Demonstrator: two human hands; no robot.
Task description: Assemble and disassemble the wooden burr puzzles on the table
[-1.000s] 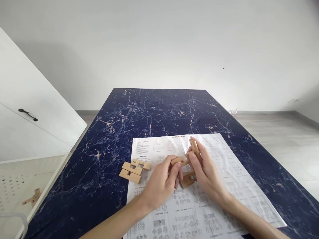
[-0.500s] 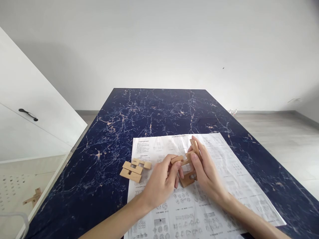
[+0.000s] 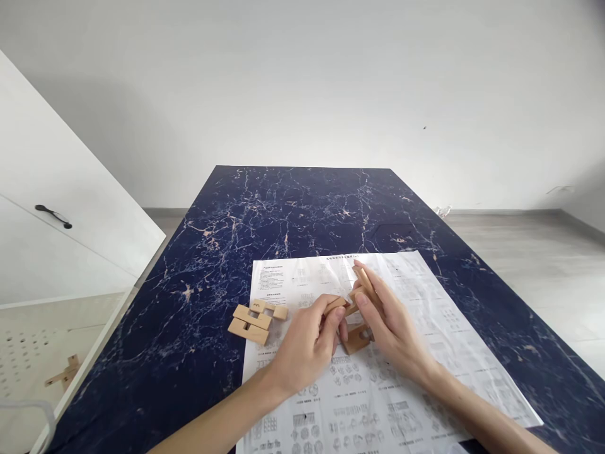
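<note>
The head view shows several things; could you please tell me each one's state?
Left hand: gripping a wooden piece.
Right hand: gripping another piece.
Printed sheet: spread out, creased.
Wooden group at left: lying partly over the sheet's edge.
Notched piece below hands: partly hidden.
Cabinet: unclear whether shut.

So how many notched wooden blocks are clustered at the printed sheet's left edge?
3 visible, side by side: far block with a dark mark, middle block, near block. Any underneath would be hidden.

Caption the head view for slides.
Left hand and right hand hold notched tan wooden pieces over white printed paper on a blue marbled table.
</note>
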